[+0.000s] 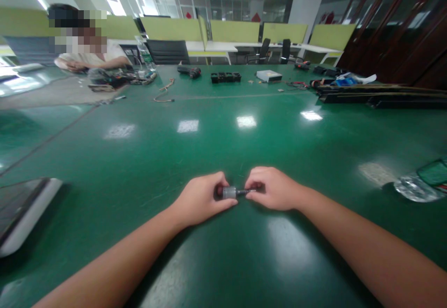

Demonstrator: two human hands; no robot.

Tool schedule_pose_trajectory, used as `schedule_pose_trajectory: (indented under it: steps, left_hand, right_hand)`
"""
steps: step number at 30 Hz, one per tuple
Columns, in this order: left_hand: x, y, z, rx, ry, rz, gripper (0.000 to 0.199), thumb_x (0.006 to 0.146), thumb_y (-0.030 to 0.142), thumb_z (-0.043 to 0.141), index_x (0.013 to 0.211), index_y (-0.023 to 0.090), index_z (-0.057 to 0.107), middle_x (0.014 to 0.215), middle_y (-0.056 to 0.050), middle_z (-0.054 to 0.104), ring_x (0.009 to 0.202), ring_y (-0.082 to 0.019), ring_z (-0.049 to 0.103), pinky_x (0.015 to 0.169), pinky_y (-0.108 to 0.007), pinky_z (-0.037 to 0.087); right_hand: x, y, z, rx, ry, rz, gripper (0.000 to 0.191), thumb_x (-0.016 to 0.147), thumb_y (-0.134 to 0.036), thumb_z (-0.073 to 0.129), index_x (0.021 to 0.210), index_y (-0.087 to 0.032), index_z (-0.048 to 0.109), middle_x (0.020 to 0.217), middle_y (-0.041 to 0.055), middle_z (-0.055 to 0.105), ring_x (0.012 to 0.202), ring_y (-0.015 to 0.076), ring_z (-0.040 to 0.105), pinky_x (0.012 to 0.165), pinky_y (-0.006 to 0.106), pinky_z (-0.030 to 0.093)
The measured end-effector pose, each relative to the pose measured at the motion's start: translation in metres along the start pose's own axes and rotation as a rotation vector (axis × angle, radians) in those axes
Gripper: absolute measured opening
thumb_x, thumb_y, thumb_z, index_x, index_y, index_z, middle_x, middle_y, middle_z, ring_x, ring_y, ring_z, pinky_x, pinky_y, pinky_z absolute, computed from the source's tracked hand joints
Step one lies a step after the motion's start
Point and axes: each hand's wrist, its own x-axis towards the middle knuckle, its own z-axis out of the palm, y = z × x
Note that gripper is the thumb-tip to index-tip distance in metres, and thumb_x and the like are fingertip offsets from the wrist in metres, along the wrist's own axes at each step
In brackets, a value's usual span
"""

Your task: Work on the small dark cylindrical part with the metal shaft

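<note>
Just above the green table, a short screwdriver-like tool (229, 192) lies crosswise between my hands; its exact kind is blurred. It has a grey cylindrical body and a thin dark shaft pointing right. My left hand (206, 197) is closed around the thick end, thumb along the near side and fingers curled at the far side. With thumb and fingertips, my right hand (270, 188) pinches the thin end of the shaft. Fingers partly hide both ends of the tool.
On the green table (223, 135) stand a device with a pale edge (52, 191) at left and a clear plastic bottle (415, 187) at right. Along the far side are a cable (164, 94), a black part (226, 78), a metal box (268, 75) and dark strips (370, 96). Another person (94, 51) sits far left.
</note>
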Motion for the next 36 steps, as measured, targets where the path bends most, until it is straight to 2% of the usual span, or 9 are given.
schedule_pose_trajectory:
  steps: [36]
  left_hand:
    - [-0.001, 0.001, -0.001, 0.002, 0.007, -0.012, 0.033, 0.078, 0.052, 0.069, 0.086, 0.021, 0.06, 0.077, 0.001, 0.068, 0.066, -0.017, 0.061, 0.059, -0.025, 0.038]
  right_hand:
    - [-0.004, 0.01, -0.012, -0.07, -0.019, 0.023, 0.007, 0.076, -0.019, 0.073, 0.081, -0.018, 0.07, 0.075, -0.0004, 0.065, 0.07, 0.0133, 0.057, 0.071, 0.027, 0.04]
